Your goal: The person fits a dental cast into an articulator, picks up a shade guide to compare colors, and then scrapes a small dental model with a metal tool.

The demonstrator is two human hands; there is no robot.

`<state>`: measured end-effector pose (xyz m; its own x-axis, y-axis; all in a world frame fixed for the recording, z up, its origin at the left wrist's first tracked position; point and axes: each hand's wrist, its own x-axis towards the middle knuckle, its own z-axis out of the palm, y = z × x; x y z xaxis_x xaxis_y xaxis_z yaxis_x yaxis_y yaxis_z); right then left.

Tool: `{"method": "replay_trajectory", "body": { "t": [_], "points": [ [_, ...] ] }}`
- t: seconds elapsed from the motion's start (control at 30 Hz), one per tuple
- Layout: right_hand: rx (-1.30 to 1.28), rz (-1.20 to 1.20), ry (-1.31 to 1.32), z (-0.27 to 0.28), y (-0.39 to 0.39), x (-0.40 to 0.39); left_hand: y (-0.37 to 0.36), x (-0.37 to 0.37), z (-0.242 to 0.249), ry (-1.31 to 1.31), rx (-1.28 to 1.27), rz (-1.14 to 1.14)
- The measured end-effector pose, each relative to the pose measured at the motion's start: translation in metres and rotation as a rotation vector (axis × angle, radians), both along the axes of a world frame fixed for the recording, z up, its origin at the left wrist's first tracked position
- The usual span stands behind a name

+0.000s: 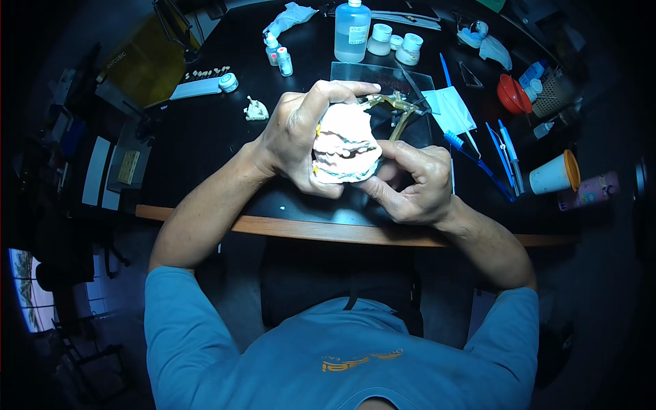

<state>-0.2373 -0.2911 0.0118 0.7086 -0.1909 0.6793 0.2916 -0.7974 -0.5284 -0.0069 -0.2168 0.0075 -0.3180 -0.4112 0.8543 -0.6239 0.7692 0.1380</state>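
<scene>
A white dental plaster model point(346, 142), brightly lit, is held above the front of the dark table. Two jaw parts with teeth between them face the right. My left hand point(298, 130) wraps round its left side, fingers over the top and thumb below. My right hand point(418, 179) pinches at the model's lower right edge with thumb and forefinger; the other fingers are curled. Behind the model a brass-coloured articulator frame point(403, 116) sticks out to the right, over a glass plate point(342, 70). How the frame joins the model is hidden.
Bottle point(352, 34) and white jars point(410, 49) stand at the back. A small plaster piece point(255, 109) lies left. On the right are a blue cloth point(451, 109), a blue brush point(478, 164), a red bowl point(512, 94) and a cup point(552, 173). The wooden edge point(328, 230) runs along the front.
</scene>
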Motion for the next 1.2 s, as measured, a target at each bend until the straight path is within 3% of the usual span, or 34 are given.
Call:
{"method": "replay_trajectory", "body": {
  "t": [1.2],
  "points": [
    [-0.001,0.001,0.007,0.0004,0.0,0.0009,0.0015,-0.0009,-0.0019,0.027,0.031,0.009]
  ]
}}
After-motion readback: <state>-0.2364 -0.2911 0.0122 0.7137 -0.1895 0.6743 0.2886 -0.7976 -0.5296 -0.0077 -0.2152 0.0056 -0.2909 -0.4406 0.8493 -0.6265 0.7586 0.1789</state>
